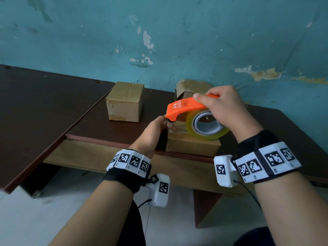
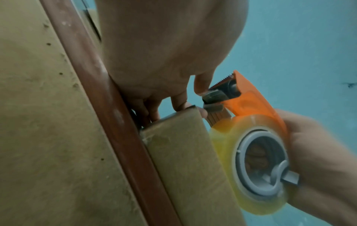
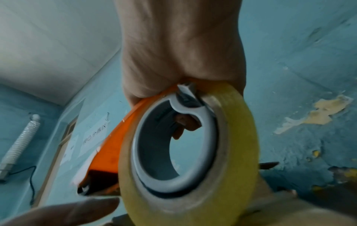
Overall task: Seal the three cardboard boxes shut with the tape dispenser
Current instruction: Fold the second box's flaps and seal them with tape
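- Head view: three cardboard boxes stand on the dark brown table (image 1: 44,96). The near box (image 1: 192,143) sits at the table's front edge; the left box (image 1: 125,102) stands at 11 o'clock from it, closed; the rear box (image 1: 190,87) stands at 12 o'clock against the blue wall (image 1: 177,32), one flap raised.
- Head view: the orange tape dispenser (image 1: 184,107) rests on top of the near box, its yellowish tape roll (image 1: 206,124) toward 3 o'clock and its cutter end toward 9 o'clock.
- Right hand (image 1: 225,107): fingers wrapped over the dispenser's orange handle, thumb laid along the top. The right wrist view alone shows a fingertip inside the roll's grey core (image 3: 173,152).
- Left hand (image 1: 154,132): placed at the 9 o'clock side of the near box, fingers curled at the box's top corner beneath the cutter end.
- Left wrist view adds detail hidden from the head camera: the serrated blade (image 2: 222,81) and a black roller behind it; one fingertip (image 2: 201,85) touches the blade end, while other fingers rest against the box's upper edge (image 2: 185,111). Whether tape is pinched between them cannot be determined.
- Left wrist view also shows the table's reddish edge strip (image 2: 108,107) with the near box just beside it.
- Right wrist view alone shows a white corrugated pipe (image 3: 21,140) at 9 o'clock on the wall, and peeled paint (image 3: 318,113) at 3 o'clock.
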The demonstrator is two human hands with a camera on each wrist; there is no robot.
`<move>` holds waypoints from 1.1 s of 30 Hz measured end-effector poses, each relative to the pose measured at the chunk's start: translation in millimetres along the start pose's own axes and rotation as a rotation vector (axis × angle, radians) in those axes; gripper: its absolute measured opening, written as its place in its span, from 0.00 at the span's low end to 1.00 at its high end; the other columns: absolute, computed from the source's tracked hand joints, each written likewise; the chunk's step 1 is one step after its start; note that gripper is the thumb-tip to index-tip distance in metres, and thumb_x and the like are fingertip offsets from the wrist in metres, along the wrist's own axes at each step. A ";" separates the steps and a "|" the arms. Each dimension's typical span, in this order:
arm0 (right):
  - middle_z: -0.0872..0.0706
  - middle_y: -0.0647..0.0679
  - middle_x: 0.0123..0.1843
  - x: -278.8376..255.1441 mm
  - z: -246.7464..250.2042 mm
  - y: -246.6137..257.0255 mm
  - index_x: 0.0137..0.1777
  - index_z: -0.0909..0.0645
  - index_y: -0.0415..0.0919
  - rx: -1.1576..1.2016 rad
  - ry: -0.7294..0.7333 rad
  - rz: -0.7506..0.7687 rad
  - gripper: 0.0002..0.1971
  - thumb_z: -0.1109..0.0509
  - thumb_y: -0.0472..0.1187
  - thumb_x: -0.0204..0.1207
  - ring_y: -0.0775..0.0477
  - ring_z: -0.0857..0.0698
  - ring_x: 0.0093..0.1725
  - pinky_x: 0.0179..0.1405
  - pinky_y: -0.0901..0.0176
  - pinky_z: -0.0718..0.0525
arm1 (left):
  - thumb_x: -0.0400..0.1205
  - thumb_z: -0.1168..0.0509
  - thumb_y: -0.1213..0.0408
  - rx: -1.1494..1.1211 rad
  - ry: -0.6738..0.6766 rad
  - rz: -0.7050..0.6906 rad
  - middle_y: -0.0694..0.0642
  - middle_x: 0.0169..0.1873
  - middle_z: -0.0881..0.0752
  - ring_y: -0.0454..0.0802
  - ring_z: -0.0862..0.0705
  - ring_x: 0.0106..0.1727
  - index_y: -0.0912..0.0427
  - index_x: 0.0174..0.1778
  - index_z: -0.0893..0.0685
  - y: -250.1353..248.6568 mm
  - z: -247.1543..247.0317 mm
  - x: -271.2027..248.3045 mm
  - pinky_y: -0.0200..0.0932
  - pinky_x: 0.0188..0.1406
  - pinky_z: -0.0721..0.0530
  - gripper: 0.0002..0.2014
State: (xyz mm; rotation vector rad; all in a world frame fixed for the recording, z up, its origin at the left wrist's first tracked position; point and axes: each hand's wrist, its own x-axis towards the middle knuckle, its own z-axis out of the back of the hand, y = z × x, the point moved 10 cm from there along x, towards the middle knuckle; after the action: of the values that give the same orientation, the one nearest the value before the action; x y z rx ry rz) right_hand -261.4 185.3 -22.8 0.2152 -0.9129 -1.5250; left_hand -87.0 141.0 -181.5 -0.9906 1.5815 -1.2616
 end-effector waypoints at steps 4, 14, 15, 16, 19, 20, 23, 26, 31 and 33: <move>0.13 0.30 0.41 5.1 -7.5 8.2 0.42 0.12 0.32 -0.071 0.024 0.036 0.29 0.25 0.63 0.74 0.33 0.13 0.42 0.39 0.51 0.20 | 0.87 0.41 0.58 0.012 -0.002 0.005 0.51 0.33 0.13 0.55 0.17 0.47 0.50 0.26 0.16 4.3 4.3 0.2 0.49 0.52 0.21 0.22; 0.11 0.38 0.38 5.4 -19.4 26.5 0.42 0.10 0.36 -0.245 0.048 0.085 0.26 0.26 0.63 0.76 0.42 0.13 0.38 0.32 0.57 0.23 | 0.86 0.38 0.70 -0.009 -0.046 -0.138 0.62 0.35 0.18 0.51 0.20 0.41 0.67 0.40 0.18 -6.0 15.8 -4.4 0.47 0.50 0.24 0.10; 0.11 0.39 0.37 5.8 -22.0 30.2 0.41 0.10 0.37 -0.277 0.050 0.099 0.26 0.26 0.63 0.76 0.43 0.13 0.37 0.29 0.59 0.25 | 0.88 0.40 0.73 0.053 -0.057 -0.129 0.58 0.31 0.18 0.49 0.21 0.36 0.65 0.36 0.19 -5.7 17.8 -4.4 0.45 0.45 0.23 0.14; 0.12 0.40 0.35 6.4 -23.8 33.0 0.39 0.10 0.37 -0.302 0.050 0.112 0.26 0.27 0.63 0.76 0.43 0.13 0.36 0.28 0.59 0.27 | 0.89 0.41 0.74 0.113 -0.071 -0.119 0.55 0.30 0.19 0.48 0.23 0.33 0.62 0.32 0.21 -6.9 18.7 -5.3 0.43 0.40 0.24 0.17; 0.13 0.42 0.33 7.0 -24.7 34.2 0.36 0.11 0.37 -0.330 0.050 0.119 0.26 0.27 0.63 0.76 0.44 0.14 0.35 0.28 0.59 0.29 | 0.91 0.45 0.71 0.434 -0.162 -0.144 0.63 0.48 0.25 0.55 0.23 0.47 0.58 0.34 0.23 -11.4 20.5 -4.9 0.48 0.51 0.23 0.18; 0.13 0.43 0.33 6.9 -24.5 33.1 0.36 0.11 0.38 -0.332 0.053 0.114 0.26 0.27 0.63 0.76 0.45 0.14 0.36 0.28 0.59 0.29 | 0.92 0.47 0.70 0.615 -0.199 -0.143 0.65 0.56 0.28 0.60 0.26 0.58 0.62 0.40 0.20 -10.1 18.2 -4.9 0.51 0.63 0.26 0.16; 0.11 0.40 0.35 7.7 -27.1 38.0 0.37 0.11 0.36 -0.396 0.040 0.153 0.27 0.28 0.64 0.75 0.43 0.14 0.36 0.28 0.59 0.26 | 0.90 0.46 0.66 0.942 -0.325 -0.172 0.60 0.73 0.32 0.62 0.42 0.83 0.62 0.70 0.20 -6.9 14.7 -5.0 0.61 0.88 0.52 0.15; 0.10 0.39 0.36 10.1 -32.7 46.9 0.38 0.10 0.36 -0.474 0.013 0.213 0.27 0.29 0.64 0.74 0.42 0.14 0.37 0.31 0.60 0.25 | 0.89 0.46 0.65 1.005 -0.322 -0.103 0.59 0.78 0.34 0.62 0.48 0.87 0.59 0.79 0.25 -3.5 17.2 -1.7 0.68 0.89 0.62 0.21; 0.10 0.39 0.36 10.6 -33.2 45.4 0.38 0.10 0.36 -0.476 0.021 0.210 0.27 0.29 0.64 0.74 0.41 0.13 0.37 0.31 0.61 0.24 | 0.89 0.48 0.65 1.074 -0.276 -0.098 0.60 0.77 0.35 0.62 0.49 0.87 0.61 0.80 0.28 -5.2 13.1 -6.0 0.73 0.87 0.63 0.22; 0.10 0.39 0.36 10.3 -33.7 46.3 0.38 0.10 0.36 -0.478 0.021 0.217 0.27 0.29 0.63 0.74 0.41 0.13 0.37 0.32 0.60 0.23 | 0.90 0.50 0.64 1.110 -0.286 -0.116 0.60 0.77 0.35 0.63 0.49 0.87 0.61 0.81 0.29 -5.6 11.0 -9.0 0.75 0.87 0.63 0.22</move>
State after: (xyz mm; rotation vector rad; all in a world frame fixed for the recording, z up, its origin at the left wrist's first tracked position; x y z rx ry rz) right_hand -207.5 166.7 -11.5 -0.2068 -0.5142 -1.4870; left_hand -73.4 145.2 -176.1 -0.4823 0.4264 -1.6657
